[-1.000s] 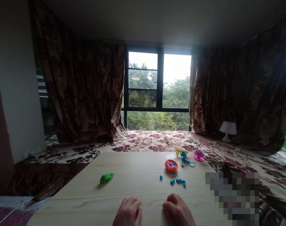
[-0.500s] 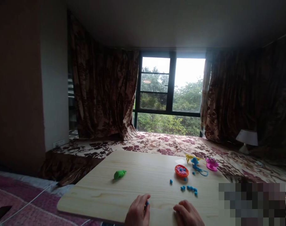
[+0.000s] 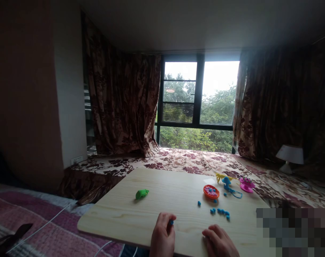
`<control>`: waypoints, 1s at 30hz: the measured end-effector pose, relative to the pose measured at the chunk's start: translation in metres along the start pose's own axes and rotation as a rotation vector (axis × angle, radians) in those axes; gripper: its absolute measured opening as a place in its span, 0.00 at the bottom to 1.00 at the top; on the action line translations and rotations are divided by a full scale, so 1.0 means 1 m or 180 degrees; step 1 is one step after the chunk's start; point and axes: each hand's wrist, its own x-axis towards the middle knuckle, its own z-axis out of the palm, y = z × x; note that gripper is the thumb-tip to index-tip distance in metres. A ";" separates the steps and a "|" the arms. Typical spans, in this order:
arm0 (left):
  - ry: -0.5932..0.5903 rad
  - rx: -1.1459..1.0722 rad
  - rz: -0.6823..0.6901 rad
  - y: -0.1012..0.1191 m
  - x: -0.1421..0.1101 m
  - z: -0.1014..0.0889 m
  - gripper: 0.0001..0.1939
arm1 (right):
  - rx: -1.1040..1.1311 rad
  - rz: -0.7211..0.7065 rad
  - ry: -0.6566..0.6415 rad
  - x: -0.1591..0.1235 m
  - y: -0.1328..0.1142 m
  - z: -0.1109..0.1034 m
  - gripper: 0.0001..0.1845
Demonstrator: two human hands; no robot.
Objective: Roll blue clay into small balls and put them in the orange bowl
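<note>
My left hand (image 3: 163, 233) is at the near edge of the wooden table, its thumb and fingers pinching a small blue clay lump (image 3: 171, 222). To its right, my right hand (image 3: 221, 241) rests low over the tabletop with loosely bent fingers; nothing shows in them, and its underside is hidden. Ahead of it lie several small blue clay lumps (image 3: 222, 212), and a single blue lump (image 3: 199, 203) sits farther left. Behind these stands an orange dish (image 3: 204, 193) holding pink and blue balls.
A green clay figure (image 3: 142, 193) lies on the left half of the table (image 3: 119, 214). At the far right are a blue mushroom-shaped piece (image 3: 226, 181), a yellow piece (image 3: 220, 177) and a pink dotted piece (image 3: 247, 185). A white lamp (image 3: 290, 155) stands beyond.
The view has shifted, so the scene sits farther right. The blue lump shows more clearly in my left hand's pinch. My right hand keeps nearly the same pose on the table.
</note>
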 end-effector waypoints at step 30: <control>0.0018 -0.0666 -0.0277 -0.008 -0.003 0.006 0.16 | 0.0573 0.0511 -0.0344 0.012 -0.005 -0.016 0.12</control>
